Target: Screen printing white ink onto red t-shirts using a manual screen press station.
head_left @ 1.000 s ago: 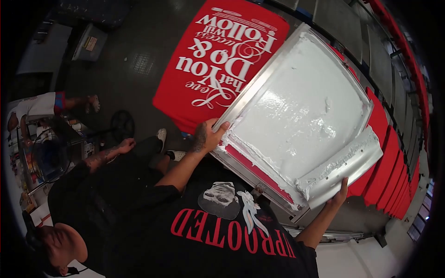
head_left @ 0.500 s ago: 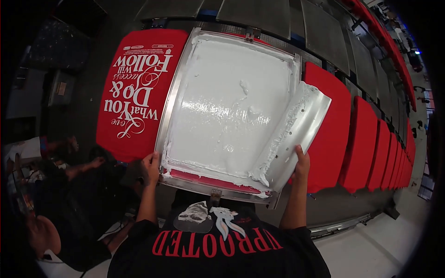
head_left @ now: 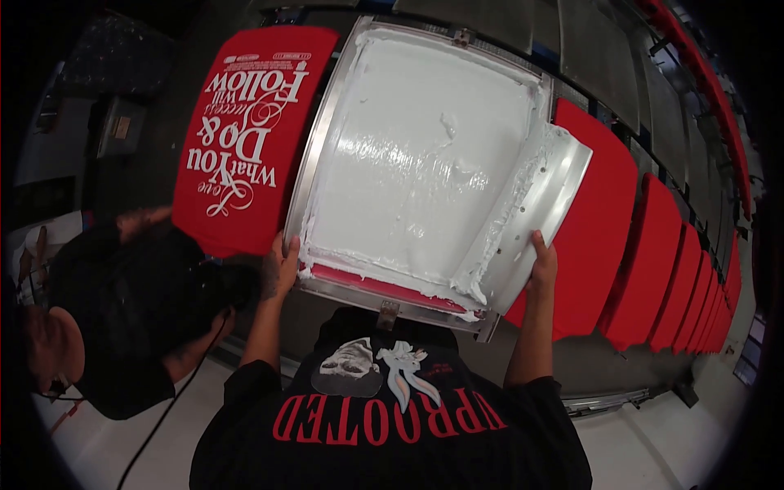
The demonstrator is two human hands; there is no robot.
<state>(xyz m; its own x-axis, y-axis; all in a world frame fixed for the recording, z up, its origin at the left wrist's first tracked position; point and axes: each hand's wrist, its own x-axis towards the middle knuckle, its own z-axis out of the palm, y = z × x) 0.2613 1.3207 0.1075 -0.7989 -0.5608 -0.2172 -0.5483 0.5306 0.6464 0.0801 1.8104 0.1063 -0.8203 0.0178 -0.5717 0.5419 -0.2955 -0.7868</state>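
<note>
A screen-printing frame with metal edges lies in front of me, thick white ink spread over its mesh. My left hand is closed on the frame's near left edge, thumb up. Along the frame's right side a broad, curved metal squeegee lies slantwise, white ink caked on its inner edge. My right hand grips the squeegee's near right edge, its thumb on top and the other fingers mostly hidden. Left of the frame lies a red shirt printed with white lettering.
More red shirts on boards curve away to the right. Dark bare boards stand at the far side. A co-worker in black leans in at the left, one hand by the printed shirt. A black cable hangs near that person.
The frame, squeegee and both my hands sit slightly higher and farther right in the picture. My grips look the same. The co-worker has come closer, reaching toward the printed shirt.
</note>
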